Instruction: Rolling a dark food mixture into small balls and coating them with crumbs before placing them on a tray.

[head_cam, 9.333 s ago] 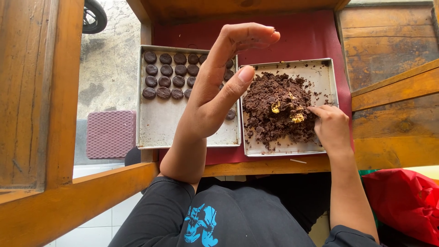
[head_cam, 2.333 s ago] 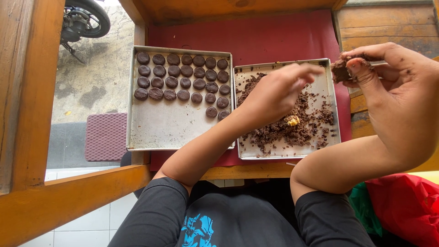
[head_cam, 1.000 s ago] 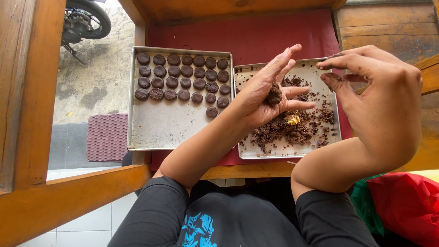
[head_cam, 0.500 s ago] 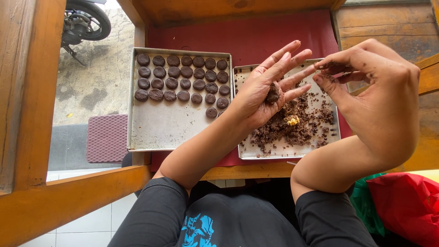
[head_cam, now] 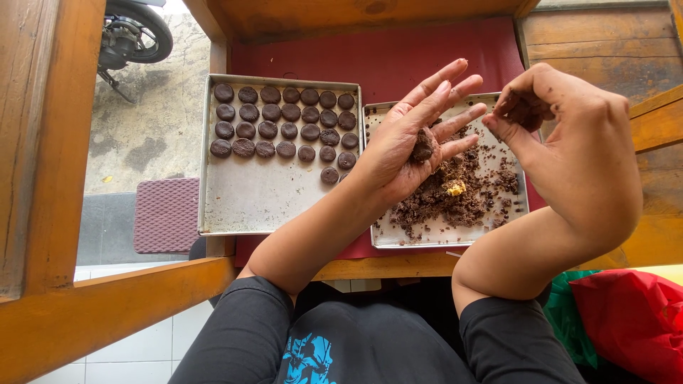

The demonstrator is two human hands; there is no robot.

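Dough lump (head_cam: 422,147), dark, likely soft and crumbly, cupped in my spread left hand (head_cam: 413,146) above the crumb tray (head_cam: 518,213); right hand (head_cam: 569,135) fingertips pinched, beside it.

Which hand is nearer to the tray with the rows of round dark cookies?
The left hand: it hovers by the right edge of the cookie tray. The right hand is farther right, above the crumb tray.

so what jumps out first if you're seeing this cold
The open left hand, raised mid-frame, cups a small dark brown dough lump in its palm, while the right hand pinches crumbs beside it. Below sit two metal trays: the left one lined with dark round cookies, the right piled with crumbly dough.
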